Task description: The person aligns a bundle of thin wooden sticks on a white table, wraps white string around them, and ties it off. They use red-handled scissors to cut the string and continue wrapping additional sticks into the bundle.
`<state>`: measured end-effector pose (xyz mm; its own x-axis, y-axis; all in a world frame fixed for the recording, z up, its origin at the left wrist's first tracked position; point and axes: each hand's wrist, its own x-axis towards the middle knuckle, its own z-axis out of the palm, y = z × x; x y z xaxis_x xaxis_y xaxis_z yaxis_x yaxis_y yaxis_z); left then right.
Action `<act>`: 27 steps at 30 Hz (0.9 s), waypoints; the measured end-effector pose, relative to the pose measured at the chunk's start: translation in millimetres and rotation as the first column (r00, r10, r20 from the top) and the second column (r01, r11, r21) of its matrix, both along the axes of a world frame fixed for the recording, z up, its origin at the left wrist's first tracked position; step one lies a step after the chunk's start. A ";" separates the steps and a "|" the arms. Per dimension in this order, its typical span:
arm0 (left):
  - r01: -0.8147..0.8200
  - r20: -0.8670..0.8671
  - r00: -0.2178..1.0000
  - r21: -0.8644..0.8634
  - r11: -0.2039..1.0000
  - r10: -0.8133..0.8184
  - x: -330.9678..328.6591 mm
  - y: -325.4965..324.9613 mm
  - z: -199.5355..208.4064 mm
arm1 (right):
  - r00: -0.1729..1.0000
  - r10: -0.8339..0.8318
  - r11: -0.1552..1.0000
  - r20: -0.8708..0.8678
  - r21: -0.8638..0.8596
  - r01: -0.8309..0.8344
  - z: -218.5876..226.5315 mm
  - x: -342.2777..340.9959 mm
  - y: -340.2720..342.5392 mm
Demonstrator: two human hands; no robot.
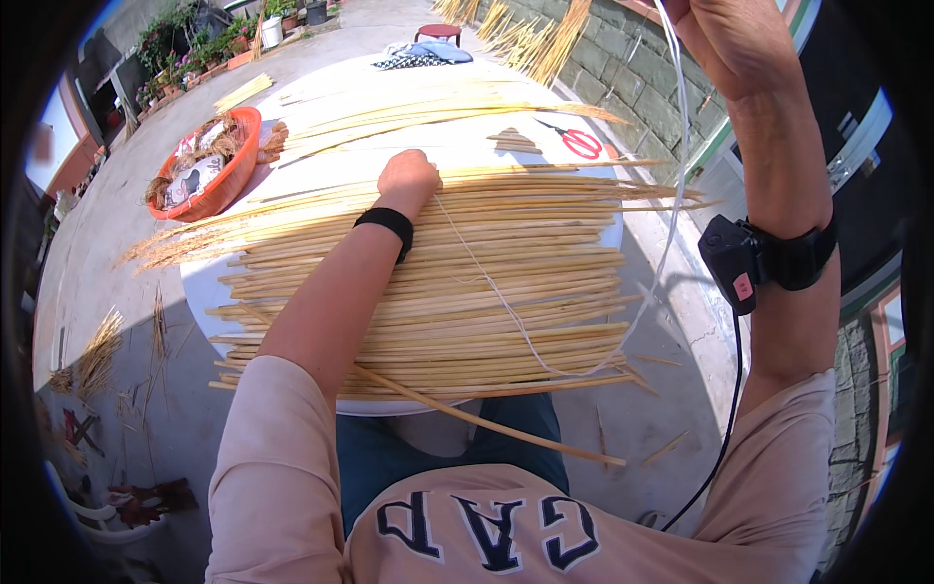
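Right hand (725, 44) and white cord (684, 117) cut off by top edge

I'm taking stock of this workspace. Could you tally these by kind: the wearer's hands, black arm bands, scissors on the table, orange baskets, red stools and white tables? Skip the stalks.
Hands: 2 (left hand, right hand)
Bands: 2
Scissors: 1
Basket: 1
Stool: 1
Table: 1
Total: 8
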<state>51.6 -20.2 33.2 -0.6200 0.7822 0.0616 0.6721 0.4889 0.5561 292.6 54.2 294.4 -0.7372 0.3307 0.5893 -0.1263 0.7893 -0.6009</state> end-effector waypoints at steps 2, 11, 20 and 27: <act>-0.018 -0.113 0.993 0.018 1.000 0.020 -3.7 -6.6 -2.3 | 0.987 0.112 0.994 0.117 -0.004 -0.112 -81.2 -54.5 -4.1; 0.017 -0.125 0.992 0.231 0.973 0.012 -23.7 -11.6 -22.0 | 0.853 -0.294 0.891 0.432 0.447 0.081 -254.8 -149.2 39.3; -0.097 0.445 0.883 0.487 0.868 -0.151 -32.3 -8.9 -41.5 | 0.863 -0.203 0.885 0.463 0.463 -0.040 -273.1 -160.3 48.2; -0.238 0.637 0.766 0.406 0.882 -0.087 -40.6 -7.1 -30.9 | 0.906 0.018 0.980 0.423 0.174 -0.101 -271.8 -167.8 55.8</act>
